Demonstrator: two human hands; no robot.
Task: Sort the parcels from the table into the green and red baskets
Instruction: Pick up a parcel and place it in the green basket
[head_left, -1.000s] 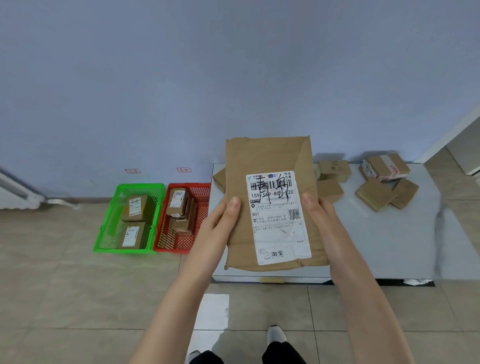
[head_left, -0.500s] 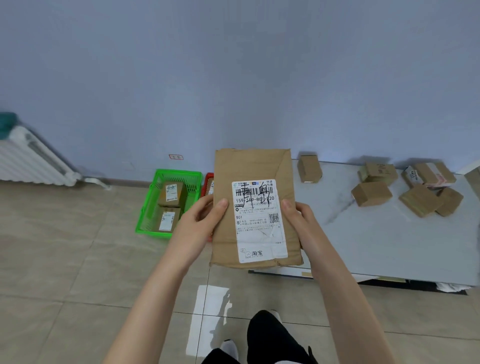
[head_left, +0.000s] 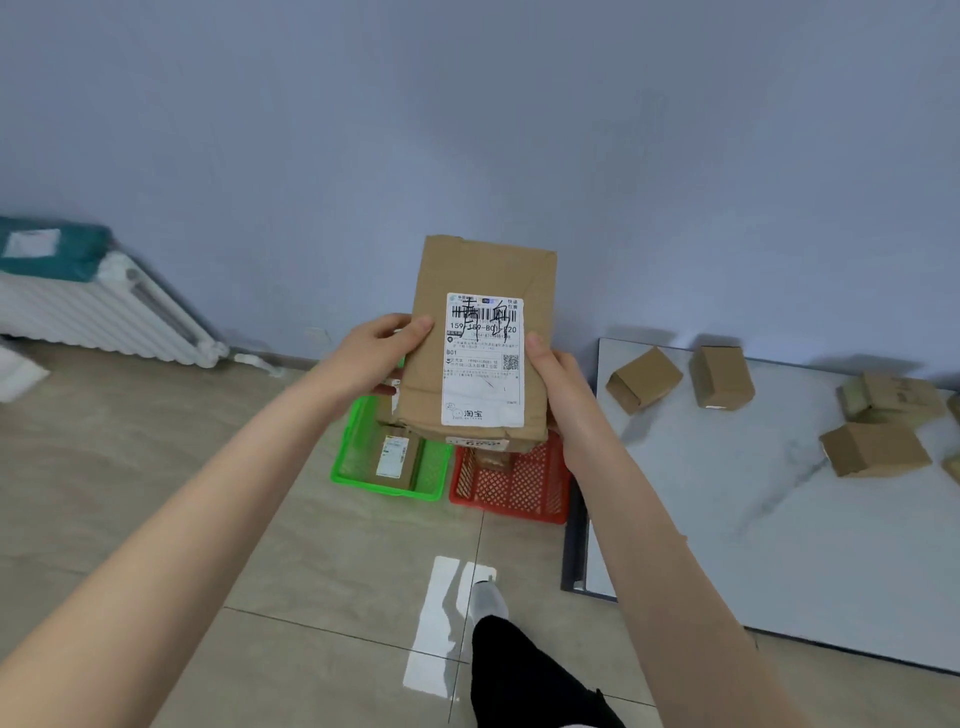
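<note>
Far left of our grip, a white radiator (head_left: 104, 312) sits against the wall with a teal bundle (head_left: 52, 252) on top. Our left hand (head_left: 376, 353) clamps the left edge of the flat brown parcel (head_left: 470, 343), thumb on its front, fingers behind. The parcel stands upright between both hands, white shipping label (head_left: 483, 358) facing us, black scribble over the barcode. Our right hand (head_left: 558, 379) clamps the right edge, thumb on the label's margin.

Below the grip on the floor, the green basket (head_left: 389, 457) holds a small labelled box (head_left: 397, 454); the parcel hides the basket's far end. Touching its right side, the red basket (head_left: 514, 483) is directly under the parcel; contents mostly hidden, just a label strip and some brown showing.

Further below the grip, a dark trouser leg (head_left: 524, 675) and a white shoe (head_left: 488, 597).

Right of the grip, the tabletop (head_left: 753, 519), white marbled, carries loose cardboard boxes: one (head_left: 644, 379) nearest our right hand, one (head_left: 722, 376) just beside it, more (head_left: 878, 447) toward the right edge.
</note>
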